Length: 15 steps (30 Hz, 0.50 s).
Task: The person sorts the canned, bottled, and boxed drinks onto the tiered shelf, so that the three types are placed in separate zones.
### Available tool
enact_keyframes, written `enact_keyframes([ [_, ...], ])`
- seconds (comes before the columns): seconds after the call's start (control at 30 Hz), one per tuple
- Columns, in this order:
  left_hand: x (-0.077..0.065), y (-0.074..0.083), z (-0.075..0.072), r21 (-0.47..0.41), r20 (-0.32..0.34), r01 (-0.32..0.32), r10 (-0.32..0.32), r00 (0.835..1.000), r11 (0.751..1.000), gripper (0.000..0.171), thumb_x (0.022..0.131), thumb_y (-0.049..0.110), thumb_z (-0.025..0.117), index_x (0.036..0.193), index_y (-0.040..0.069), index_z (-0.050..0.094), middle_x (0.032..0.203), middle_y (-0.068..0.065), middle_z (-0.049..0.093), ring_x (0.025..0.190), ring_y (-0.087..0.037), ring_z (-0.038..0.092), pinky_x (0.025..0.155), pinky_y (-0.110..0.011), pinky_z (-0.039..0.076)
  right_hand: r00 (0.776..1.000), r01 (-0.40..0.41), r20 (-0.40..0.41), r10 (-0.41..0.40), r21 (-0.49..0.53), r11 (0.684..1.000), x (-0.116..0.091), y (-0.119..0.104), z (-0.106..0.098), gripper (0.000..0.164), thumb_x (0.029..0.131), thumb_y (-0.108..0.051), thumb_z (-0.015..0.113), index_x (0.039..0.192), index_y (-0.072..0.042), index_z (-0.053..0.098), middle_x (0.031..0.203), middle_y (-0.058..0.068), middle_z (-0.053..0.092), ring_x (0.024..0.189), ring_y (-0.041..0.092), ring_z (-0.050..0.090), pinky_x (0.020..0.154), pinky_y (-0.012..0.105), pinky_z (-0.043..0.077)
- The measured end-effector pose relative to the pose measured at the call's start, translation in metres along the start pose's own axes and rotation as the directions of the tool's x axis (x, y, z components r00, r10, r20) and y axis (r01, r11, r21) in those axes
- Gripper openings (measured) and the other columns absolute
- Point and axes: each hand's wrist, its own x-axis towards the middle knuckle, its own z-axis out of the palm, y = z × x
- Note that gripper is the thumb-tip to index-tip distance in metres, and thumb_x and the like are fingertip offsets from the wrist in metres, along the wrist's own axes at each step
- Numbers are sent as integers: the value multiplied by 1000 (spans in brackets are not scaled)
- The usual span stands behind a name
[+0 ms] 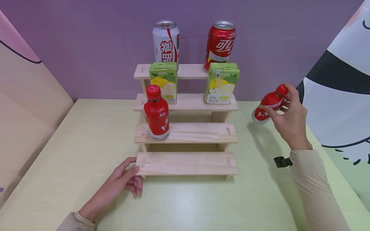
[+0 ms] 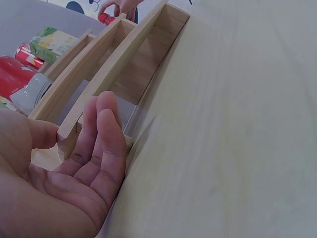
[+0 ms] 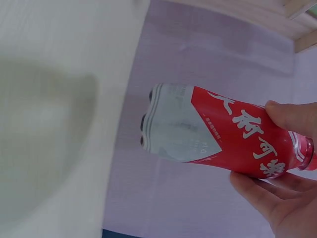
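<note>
At the right of the head view, my right hand (image 1: pixel 293 120) grips a small red soda bottle (image 1: pixel 268 106) by its neck and upper body. The bottle is tilted, cap up toward the hand, its clear base above the table; white lettering shows in the right wrist view. My left hand (image 1: pixel 119 183) pinches the left end of the lowest step of a four-step wooden display rack (image 1: pixel 188 163), thumb on top and fingers below. A matching red bottle (image 1: pixel 157 115) stands upright at the left of the second step from the bottom.
Two green juice cartons (image 1: pixel 222 83) stand on the third step, left and right. On the top step are a white can (image 1: pixel 166 41) at left and a red can (image 1: pixel 220 45) at right. A purple backdrop (image 1: pixel 101 48) rises behind the pale table (image 1: pixel 185 205).
</note>
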Motion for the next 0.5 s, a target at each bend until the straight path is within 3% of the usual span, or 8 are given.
enact_keyframes([
  [0.17,1,0,0,-3,10,-15,15,1000,1000,43,108,29,44,139,2,31,80,-17,65,67,-27,67,61,-36,59,998,57,-9,-57,5,998,1,-16,-7,90,85,-10,79,151,-42,27,147,4,50,123,35,56,100,19,45],
  [0.5,1,-1,0,-11,6,-17,17,1000,1000,44,108,27,44,140,1,30,80,-17,64,66,-26,67,60,-35,58,996,87,-3,-87,27,996,-3,-47,-19,89,83,-9,80,151,-39,31,145,3,53,122,33,57,98,15,45],
])
